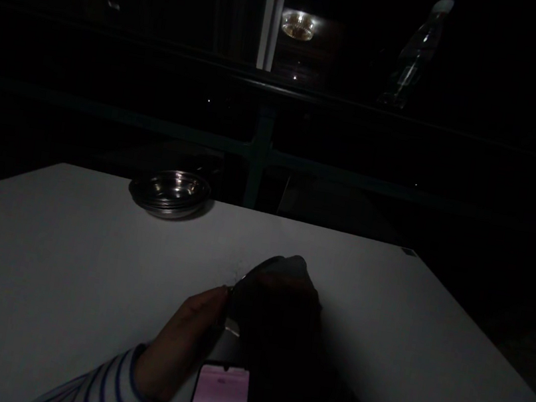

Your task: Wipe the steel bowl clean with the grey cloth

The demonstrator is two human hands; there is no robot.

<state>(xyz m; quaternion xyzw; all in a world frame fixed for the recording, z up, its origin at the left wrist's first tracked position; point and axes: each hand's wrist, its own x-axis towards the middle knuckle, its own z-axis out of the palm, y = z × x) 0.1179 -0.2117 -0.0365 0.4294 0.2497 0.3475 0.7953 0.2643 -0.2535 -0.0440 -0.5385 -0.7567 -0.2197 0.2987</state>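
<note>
In very dim light, my left hand (185, 333) pinches the left edge of a dark, shiny metal bowl (283, 267) held tilted over the table. Its curved upper rim catches a little light, while the rest sinks into shadow. My right hand (303, 320) is a near-black shape against the bowl's right side, and its fingers cannot be made out. Close below the hands, a phone (219, 399) with a lit pinkish screen shows timer digits.
A stack of metal bowls (169, 193) stands at the far left edge of the white table (88, 255). Beyond lie a dark window with a pale upright bar (272, 17) and a green frame (259, 153). A plastic bottle (415, 58) appears at the upper right.
</note>
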